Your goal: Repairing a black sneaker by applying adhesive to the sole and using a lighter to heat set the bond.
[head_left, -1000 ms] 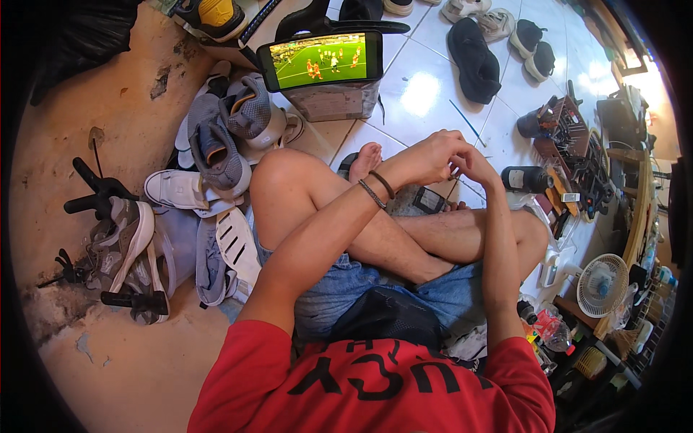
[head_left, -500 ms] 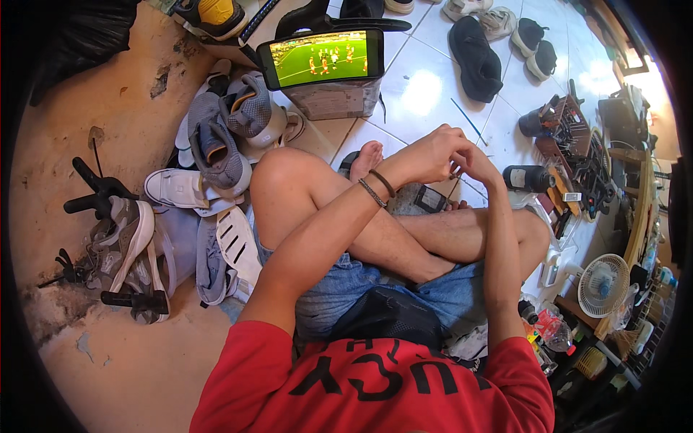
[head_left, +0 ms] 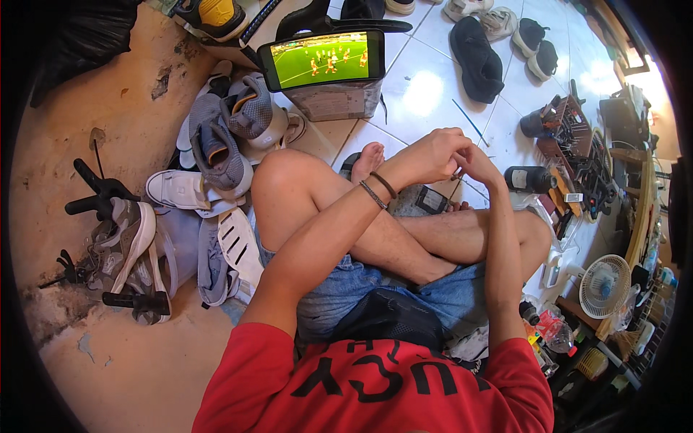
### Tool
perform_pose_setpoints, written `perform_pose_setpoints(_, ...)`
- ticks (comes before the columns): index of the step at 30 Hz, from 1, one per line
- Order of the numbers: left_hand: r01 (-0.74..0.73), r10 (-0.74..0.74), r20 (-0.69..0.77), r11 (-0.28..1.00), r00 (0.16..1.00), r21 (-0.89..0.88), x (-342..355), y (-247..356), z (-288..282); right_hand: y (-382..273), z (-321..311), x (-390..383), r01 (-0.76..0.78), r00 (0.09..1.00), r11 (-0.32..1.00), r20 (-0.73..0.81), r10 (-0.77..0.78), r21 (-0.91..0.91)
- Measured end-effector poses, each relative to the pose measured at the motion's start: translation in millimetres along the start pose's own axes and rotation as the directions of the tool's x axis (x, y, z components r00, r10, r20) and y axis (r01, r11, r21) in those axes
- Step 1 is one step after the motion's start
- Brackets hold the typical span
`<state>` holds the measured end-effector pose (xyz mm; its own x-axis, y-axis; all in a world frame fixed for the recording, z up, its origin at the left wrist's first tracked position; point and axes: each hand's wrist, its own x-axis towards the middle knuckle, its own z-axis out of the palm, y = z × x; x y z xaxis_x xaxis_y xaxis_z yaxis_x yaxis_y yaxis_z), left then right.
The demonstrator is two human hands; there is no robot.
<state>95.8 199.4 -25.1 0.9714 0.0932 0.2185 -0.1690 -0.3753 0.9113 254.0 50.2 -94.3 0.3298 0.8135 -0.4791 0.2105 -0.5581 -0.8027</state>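
Observation:
My left hand (head_left: 433,153) and my right hand (head_left: 476,160) meet above my crossed legs, their fingers curled together; whatever sits between them is too hidden to name, though a thin dark bit shows below the fingertips. Under them on the floor lies a small black rectangular item (head_left: 431,200) by my bare foot (head_left: 369,155). Ahead, a phone (head_left: 321,61) showing a football match on a green pitch stands on a worn box (head_left: 333,105). A thin blue stick (head_left: 469,123) lies on the tiles beyond my hands.
Grey and white shoes (head_left: 220,155) pile at my left, beside black clamps (head_left: 97,191). Black shoes (head_left: 476,58) sit ahead. A tool caddy (head_left: 563,123), dark jar (head_left: 527,179), white fan (head_left: 603,285) and plastic bottle (head_left: 554,332) crowd my right side, along a wooden shelf edge (head_left: 635,231).
My joined hands have shifted only slightly, rising a little and settling back. The figures on the phone's screen have moved.

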Motion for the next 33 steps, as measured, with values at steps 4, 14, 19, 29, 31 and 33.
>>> perform_pose_setpoints(4, 0.013, -0.013, -0.008, 0.999, 1.0, -0.052, 0.2, -1.8, 1.7, -3.9, -4.3, 0.2, -0.061, 0.993, 0.992, 0.095, 0.071, -0.106)
perform_pose_setpoints(14, -0.012, 0.012, -0.002, 1.0, 1.0, 0.024, -0.1, 0.3, -0.4, -5.5, -4.6, -0.6, -0.075, 0.992, 0.994, 0.098, 0.082, -0.076)
perform_pose_setpoints(19, 0.004, -0.004, -0.015, 0.999, 1.0, -0.037, 1.9, 0.9, -1.2, -18.1, 0.2, -3.3, 0.193, 0.981, 0.972, -0.003, -0.194, 0.136)
perform_pose_setpoints(29, -0.033, 0.005, -0.126, 0.975, 0.992, -0.222, 4.1, 5.6, -2.2, -28.1, -8.0, -12.9, 0.253, 0.966, 0.888, -0.149, -0.21, 0.385)
perform_pose_setpoints(31, -0.045, 0.013, -0.141, 0.974, 0.99, -0.224, 4.2, 5.8, -2.4, -25.7, -8.7, -12.7, 0.266, 0.962, 0.877, -0.168, -0.215, 0.4)
perform_pose_setpoints(33, -0.038, 0.002, -0.149, 0.971, 0.989, -0.237, 4.4, 6.8, -3.2, -27.5, -7.7, -13.1, 0.279, 0.958, 0.866, -0.185, -0.22, 0.414)
